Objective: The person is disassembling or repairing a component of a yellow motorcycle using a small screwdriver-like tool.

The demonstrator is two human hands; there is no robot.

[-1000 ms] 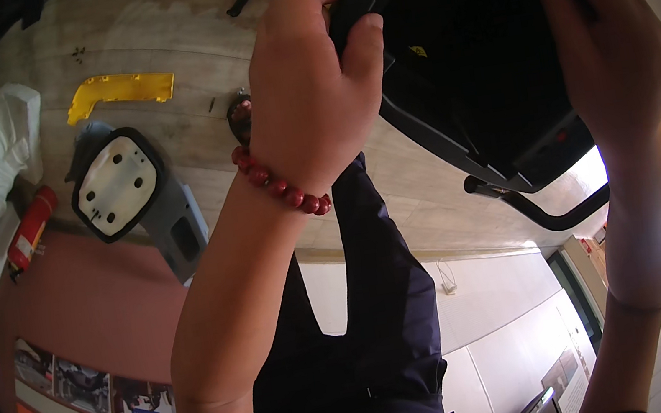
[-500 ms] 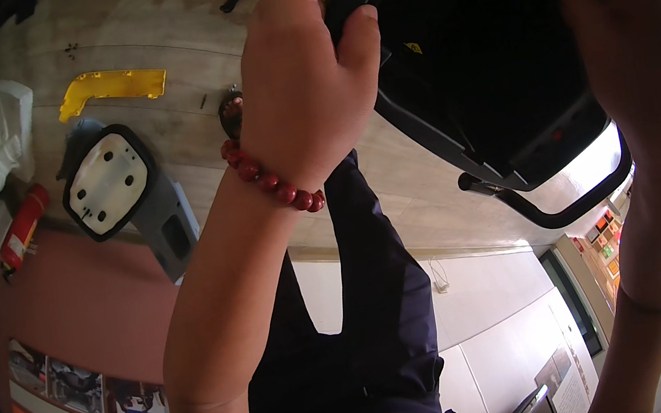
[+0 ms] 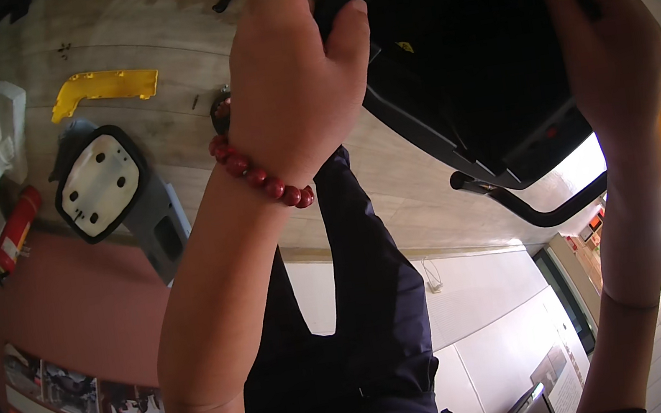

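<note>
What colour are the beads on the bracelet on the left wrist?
Dark red, glossy round beads on the bracelet, clearest in the head view.

Black panel (image 3: 487, 58) showing between the hands, red beads (image 3: 259, 178) circling the left wrist, yellow piece (image 3: 104, 88) lying left of them.

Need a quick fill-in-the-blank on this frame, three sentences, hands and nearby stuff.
1. Both hands, left hand and right hand, grip the big ____ seat.
2. The bead bracelet on the left wrist is ____.
3. The flat plastic piece lying on the wooden floor is ____.

Missing words: black; red; yellow
</note>
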